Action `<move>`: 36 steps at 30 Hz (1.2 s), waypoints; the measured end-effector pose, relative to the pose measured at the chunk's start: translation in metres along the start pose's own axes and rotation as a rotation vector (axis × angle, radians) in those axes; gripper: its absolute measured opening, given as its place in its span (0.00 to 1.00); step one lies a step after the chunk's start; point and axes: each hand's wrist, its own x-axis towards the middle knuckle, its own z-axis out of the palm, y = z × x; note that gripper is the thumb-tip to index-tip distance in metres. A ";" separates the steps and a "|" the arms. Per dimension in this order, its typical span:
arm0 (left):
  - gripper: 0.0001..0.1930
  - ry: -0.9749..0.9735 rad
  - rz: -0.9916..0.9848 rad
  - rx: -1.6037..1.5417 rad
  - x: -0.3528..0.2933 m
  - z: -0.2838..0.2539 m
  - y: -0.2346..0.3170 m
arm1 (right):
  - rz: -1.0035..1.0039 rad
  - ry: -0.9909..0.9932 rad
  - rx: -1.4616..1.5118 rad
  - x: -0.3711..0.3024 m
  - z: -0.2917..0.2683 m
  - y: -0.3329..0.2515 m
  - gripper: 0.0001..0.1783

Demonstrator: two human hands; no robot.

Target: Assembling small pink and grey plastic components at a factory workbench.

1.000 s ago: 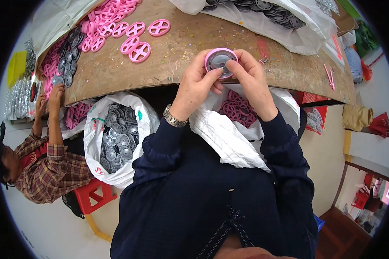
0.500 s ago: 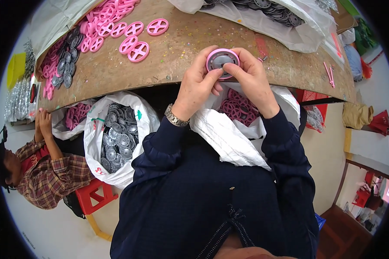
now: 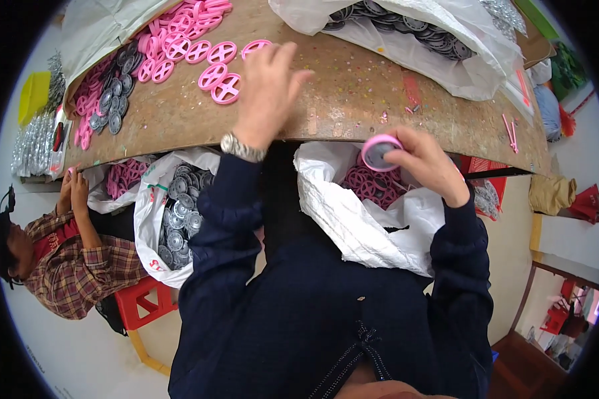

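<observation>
My left hand is over the wooden table, open with its fingers stretched out and slightly blurred. It partly covers a pink spoked wheel; whether it touches that wheel is hidden. Other pink spoked wheels lie just left of it. Between the thumb and fingers of my right hand is a pink wheel with a grey disc set in it, tilted. That hand is past the table's near edge, above a white sack of pink and grey wheels.
Pink wheels and grey discs are heaped at the table's left. A white bag of grey discs lies at the back. Another white sack holds grey discs. A co-worker sits at the left beside a red stool.
My hands have come apart. The left released the wheel and went up and left over the table; the right carried the wheel with its grey disc down and right, above the sack.
</observation>
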 end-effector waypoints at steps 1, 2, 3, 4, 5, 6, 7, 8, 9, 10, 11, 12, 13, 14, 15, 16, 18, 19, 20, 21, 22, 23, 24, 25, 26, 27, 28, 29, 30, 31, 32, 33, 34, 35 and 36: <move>0.25 0.001 -0.004 0.005 0.003 0.003 -0.013 | 0.014 -0.031 -0.052 -0.006 -0.003 -0.002 0.14; 0.25 -0.022 -0.032 0.097 0.008 0.007 -0.023 | 0.014 -0.029 -0.055 -0.010 -0.004 0.004 0.14; 0.26 -0.045 -0.061 0.188 0.012 0.011 -0.033 | 0.014 -0.087 -0.145 -0.013 -0.004 0.015 0.15; 0.26 -0.042 -0.061 0.189 0.015 0.018 -0.044 | 0.011 -0.147 -0.234 -0.016 -0.003 0.025 0.16; 0.25 -0.074 -0.071 0.253 0.013 0.027 -0.055 | -0.009 -0.136 -0.349 -0.019 0.001 0.030 0.18; 0.26 -0.105 -0.081 0.318 0.011 0.035 -0.066 | -0.013 -0.137 -0.351 -0.021 0.004 0.033 0.18; 0.26 -0.086 -0.075 0.345 0.014 0.041 -0.069 | 0.003 -0.115 -0.447 -0.023 0.007 0.036 0.18; 0.26 -0.085 -0.073 0.343 0.013 0.045 -0.072 | 0.018 -0.092 -0.542 -0.023 0.007 0.037 0.18; 0.27 -0.153 -0.110 0.360 0.013 0.049 -0.075 | -0.027 -0.081 -0.501 -0.021 0.005 0.035 0.18; 0.28 -0.224 -0.148 0.377 0.013 0.051 -0.075 | -0.025 -0.082 -0.500 -0.018 0.004 0.028 0.18; 0.28 -0.224 -0.150 0.378 0.011 0.051 -0.077 | -0.088 -0.058 -0.396 -0.013 0.002 0.018 0.17; 0.28 -0.219 -0.151 0.366 0.008 0.051 -0.080 | -0.152 -0.035 -0.291 -0.008 0.000 0.008 0.17; 0.28 -0.213 -0.150 0.350 0.008 0.052 -0.081 | -0.151 -0.035 -0.293 -0.003 -0.002 0.000 0.17; 0.28 -0.213 -0.147 0.345 0.011 0.051 -0.077 | -0.160 -0.015 -0.278 0.003 -0.005 -0.007 0.15; 0.28 -0.236 -0.173 0.294 0.013 0.048 -0.073 | -0.171 0.003 -0.262 0.010 -0.007 -0.012 0.14; 0.29 -0.260 -0.200 0.247 0.014 0.045 -0.068 | -0.173 0.003 -0.263 0.017 -0.007 -0.016 0.14; 0.27 -0.173 -0.206 0.146 0.008 0.040 -0.059 | -0.112 0.120 -0.032 0.034 -0.008 -0.022 0.11; 0.26 -0.087 -0.203 0.035 0.007 0.038 -0.050 | -0.197 0.224 -0.131 0.045 -0.011 -0.020 0.11; 0.26 -0.088 -0.200 0.030 0.005 0.037 -0.039 | -0.192 0.228 -0.132 0.057 -0.014 -0.018 0.11; 0.29 -0.093 -0.215 -0.106 0.001 0.035 -0.025 | -0.193 0.321 -0.064 0.071 -0.018 -0.016 0.11; 0.31 -0.094 -0.234 -0.229 -0.003 0.027 -0.013 | -0.206 0.406 0.007 0.086 -0.022 -0.017 0.11; 0.31 -0.089 -0.235 -0.228 -0.009 0.022 -0.002 | -0.210 0.406 0.004 0.103 -0.028 -0.013 0.11; 0.35 -0.096 -0.244 -0.312 -0.015 0.021 0.010 | -0.253 0.504 -0.086 0.123 -0.035 -0.005 0.11; 0.38 -0.102 -0.257 -0.391 -0.021 0.019 0.019 | -0.300 0.595 -0.174 0.142 -0.040 0.001 0.12; 0.38 -0.097 -0.259 -0.389 -0.026 0.019 0.025 | -0.305 0.593 -0.177 0.159 -0.044 0.003 0.12; 0.40 -0.084 -0.248 -0.421 -0.030 0.020 0.030 | -0.328 0.665 -0.215 0.176 -0.047 0.004 0.13; 0.43 -0.071 -0.234 -0.455 -0.033 0.024 0.034 | -0.350 0.740 -0.254 0.191 -0.051 0.006 0.14; 0.45 -0.069 -0.232 -0.463 -0.035 0.026 0.036 | -0.354 0.740 -0.258 0.206 -0.053 0.007 0.14; 0.45 -0.065 -0.232 -0.462 -0.036 0.026 0.036 | -0.314 0.752 -0.390 0.220 -0.056 0.009 0.16; 0.46 -0.063 -0.247 -0.477 -0.036 0.026 0.035 | -0.275 0.759 -0.521 0.232 -0.056 0.006 0.18; 0.46 -0.063 -0.261 -0.491 -0.037 0.025 0.034 | -0.279 0.758 -0.522 0.242 -0.054 0.004 0.18; 0.46 -0.059 -0.263 -0.490 -0.037 0.025 0.033 | -0.215 0.766 -0.638 0.251 -0.051 0.003 0.20; 0.47 -0.067 -0.265 -0.484 -0.038 0.024 0.033 | -0.153 0.768 -0.749 0.261 -0.048 0.001 0.22; 0.47 -0.075 -0.259 -0.489 -0.036 0.024 0.034 | -0.124 0.789 -0.795 0.270 -0.049 0.007 0.25; 0.47 -0.074 -0.254 -0.493 -0.034 0.025 0.035 | -0.120 0.794 -0.799 0.276 -0.053 0.015 0.25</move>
